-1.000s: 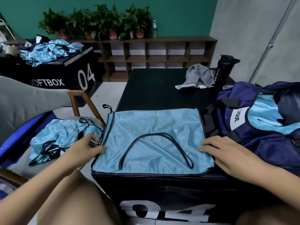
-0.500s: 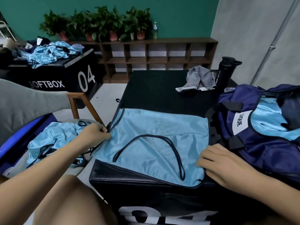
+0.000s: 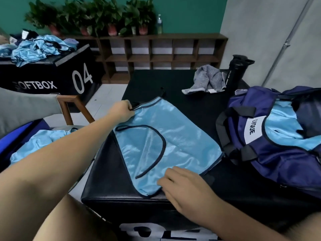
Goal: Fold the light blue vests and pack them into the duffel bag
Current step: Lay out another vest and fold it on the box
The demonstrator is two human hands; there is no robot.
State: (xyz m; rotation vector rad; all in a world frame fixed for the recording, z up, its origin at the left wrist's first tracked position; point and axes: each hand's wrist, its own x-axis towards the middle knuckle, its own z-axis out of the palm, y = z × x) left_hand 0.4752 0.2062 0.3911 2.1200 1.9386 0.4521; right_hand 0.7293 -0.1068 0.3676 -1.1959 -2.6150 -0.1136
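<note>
Across the middle of the frame, on top of a black padded box point(image 3: 156, 82), a light blue vest point(image 3: 182, 140) lies spread at a slant. Its dark-trimmed armhole loop shows on its left half, and its lower corner reaches the box's near edge. At the vest's upper left corner the left hand point(image 3: 121, 111) is curled tight round the dark-edged fabric, knuckles up, with its bare forearm stretched straight out from the lower left of the frame. At the vest's lower edge the right hand point(image 3: 185, 186) lies palm down, fingers pointing left and almost straight. Their tips press on the cloth and grasp nothing, and the forearm comes in from the lower right corner. Just right of the vest sits the navy duffel bag point(image 3: 271, 159), unzipped, with light blue fabric point(image 3: 284, 124) showing in its opening and a white label on its front. Toward the box's far end, in the upper right, a crumpled grey cloth point(image 3: 206, 80) lies beside an upright black bottle point(image 3: 236, 70). Left of the box, under the left forearm, a heap of blue vests point(image 3: 40, 143) rests on a wooden chair point(image 3: 65, 110). In the upper left a second black box point(image 3: 43, 79), marked 04, carries a tangle of blue cloth point(image 3: 34, 49). Behind, a wooden shelf point(image 3: 156, 57) runs along a green wall and is topped with potted plants point(image 3: 97, 18).
</note>
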